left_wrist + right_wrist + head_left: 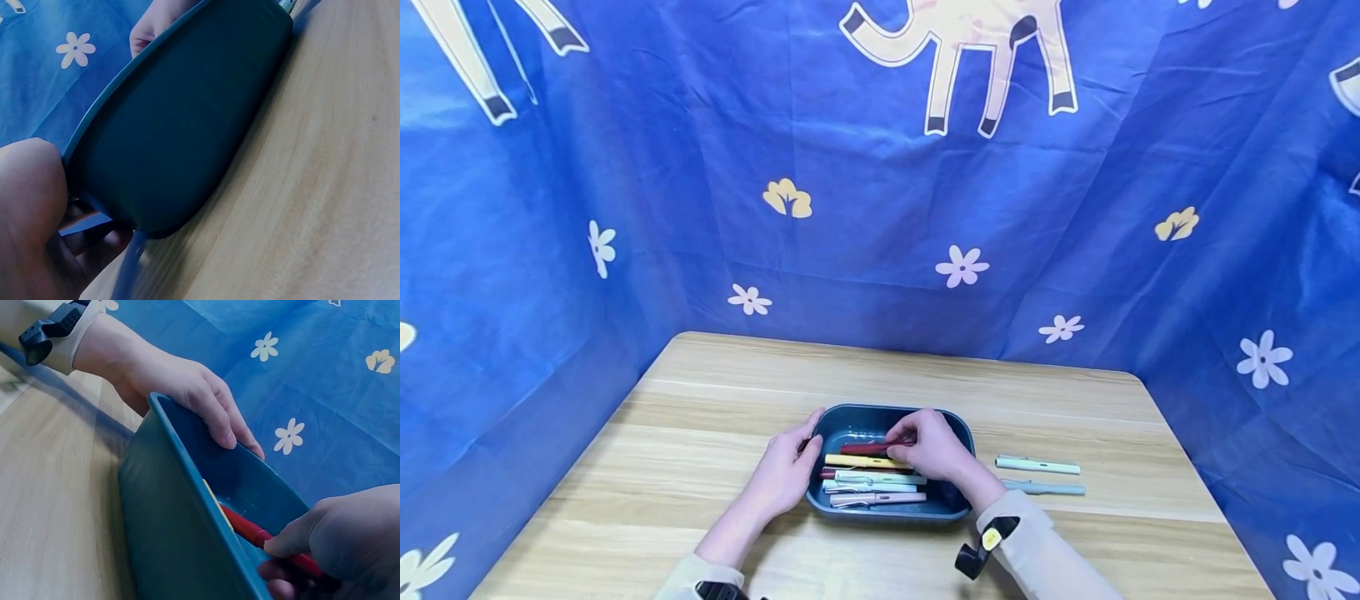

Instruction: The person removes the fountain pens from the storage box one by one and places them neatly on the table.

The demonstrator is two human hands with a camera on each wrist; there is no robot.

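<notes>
Teal bin sits on the wood table; nearest pen inside is the lilac pen, then the pale green pen with its clip, all lying roughly left-right. Left hand grips the bin's left end, thumb over the rim; worth keeping, it should stop the bin sliding. Yellow pen next, just this side of the red pen, which is in the bin's far half. Right hand pinches red between thumb and fingers near its right end. That's off-centre, so I'd expect the free end to droop: pinch firm, keep it level, don't drag yellow. Red's long axis runs left-right, roughly along the bin's length, free end pointing left; can't tell which end is the nib.
</notes>
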